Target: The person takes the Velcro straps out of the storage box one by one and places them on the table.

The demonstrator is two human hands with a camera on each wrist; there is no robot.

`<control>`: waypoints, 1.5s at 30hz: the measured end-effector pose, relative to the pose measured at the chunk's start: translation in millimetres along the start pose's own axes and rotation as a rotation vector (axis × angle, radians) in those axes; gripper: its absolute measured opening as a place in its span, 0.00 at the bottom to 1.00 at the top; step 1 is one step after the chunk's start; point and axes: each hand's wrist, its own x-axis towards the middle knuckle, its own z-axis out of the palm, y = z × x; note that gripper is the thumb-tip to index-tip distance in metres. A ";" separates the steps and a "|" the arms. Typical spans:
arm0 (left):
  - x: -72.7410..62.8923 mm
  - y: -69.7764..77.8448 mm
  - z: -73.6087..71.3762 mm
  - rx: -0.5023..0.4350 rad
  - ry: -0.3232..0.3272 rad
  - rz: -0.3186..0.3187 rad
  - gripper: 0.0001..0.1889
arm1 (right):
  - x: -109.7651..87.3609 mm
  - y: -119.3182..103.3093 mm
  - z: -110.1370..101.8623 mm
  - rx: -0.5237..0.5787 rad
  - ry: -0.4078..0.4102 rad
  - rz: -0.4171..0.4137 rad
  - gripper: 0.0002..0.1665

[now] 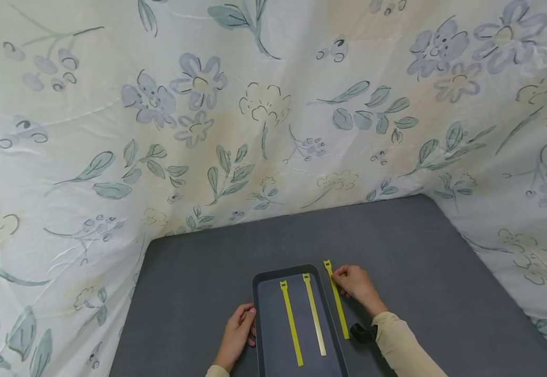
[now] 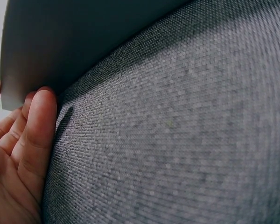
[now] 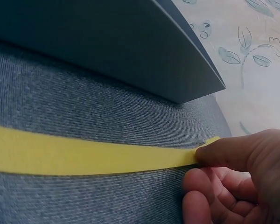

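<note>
Two straps [image 1: 292,324] in tray [image 1: 273,335]; your right hand [image 1: 356,283] pinches the remaining strap [image 1: 337,301] outside, 2 o'clock; left hand [image 1: 238,331] grips tray.

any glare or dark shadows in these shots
Head view: a pale sheen low on the right-hand yellow strap inside the tray; left wrist view: a dark shadow band on the table along the tray; right wrist view: the tray's side looks dark, the curtain behind it bright.

yellow straps [image 1: 339,309], grey tray [image 1: 273,330], floral cloth [image 1: 264,107]
</note>
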 end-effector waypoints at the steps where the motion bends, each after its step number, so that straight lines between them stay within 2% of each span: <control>1: -0.6 0.6 -0.4 -0.005 0.001 0.000 0.26 | -0.2 -0.9 0.0 -0.007 0.000 -0.004 0.08; 10: -3.3 -0.3 -2.8 -0.012 0.026 -0.038 0.26 | 1.2 -4.6 2.3 -0.034 -0.024 -0.022 0.07; 15: -0.7 1.2 -0.2 -0.006 0.014 -0.034 0.28 | -1.0 -0.6 -0.1 -0.008 -0.010 0.010 0.08; 24: 1.0 1.3 -1.6 -0.005 0.031 -0.019 0.27 | 3.5 -1.8 -1.4 0.002 -0.014 0.001 0.09; 37: -2.1 -0.9 -0.5 -0.019 -0.023 0.013 0.25 | -2.0 16.8 0.3 0.251 -0.016 0.038 0.18; 41: -0.7 -0.4 -1.1 -0.024 -0.020 0.033 0.24 | 0.3 11.1 -4.6 0.301 -0.040 0.038 0.19; 45: 0.6 -1.0 -2.5 -0.031 -0.016 0.045 0.23 | -0.1 -3.3 -11.5 0.290 -0.071 0.003 0.19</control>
